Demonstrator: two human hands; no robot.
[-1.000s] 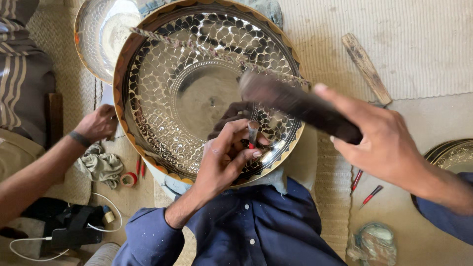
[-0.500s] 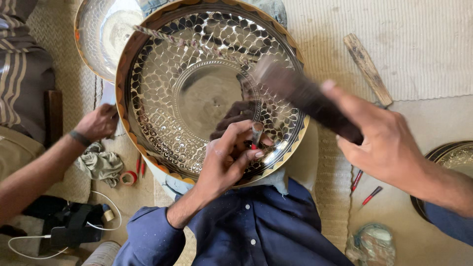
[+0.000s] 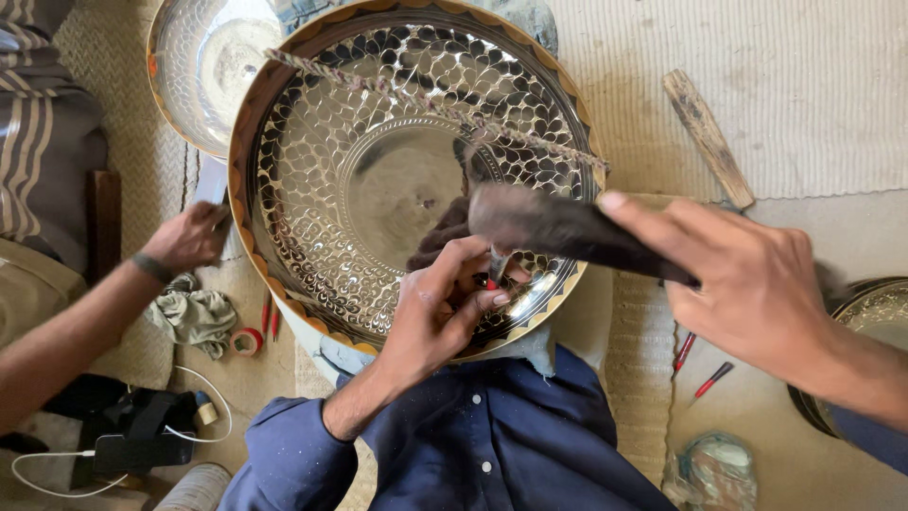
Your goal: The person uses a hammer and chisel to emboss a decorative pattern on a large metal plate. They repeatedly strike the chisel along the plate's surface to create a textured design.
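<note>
A large round engraved metal tray (image 3: 284, 274) with an orange-patterned rim rests on my lap. A twisted cord (image 3: 426, 102) stretches across it. My left hand (image 3: 440, 308) pinches a small red-tipped punch (image 3: 493, 273) upright against the tray's lower right pattern, with a dark cloth (image 3: 445, 237) just beyond my fingers. My right hand (image 3: 747, 284) grips a dark hammer (image 3: 558, 230), whose head sits right over the top of the punch.
Another person's hand (image 3: 187, 237) rests by the tray's left rim. A second shiny tray (image 3: 194, 57) lies at the top left, a third (image 3: 875, 317) at the right edge. Around them lie a wooden stick (image 3: 707, 137), red-handled tools (image 3: 697, 364), a rag (image 3: 199, 317), tape (image 3: 248, 341) and a phone (image 3: 142, 451).
The hammer head has dropped from above the tray's middle down onto the punch. My left hand and the other person's hand have stayed in place.
</note>
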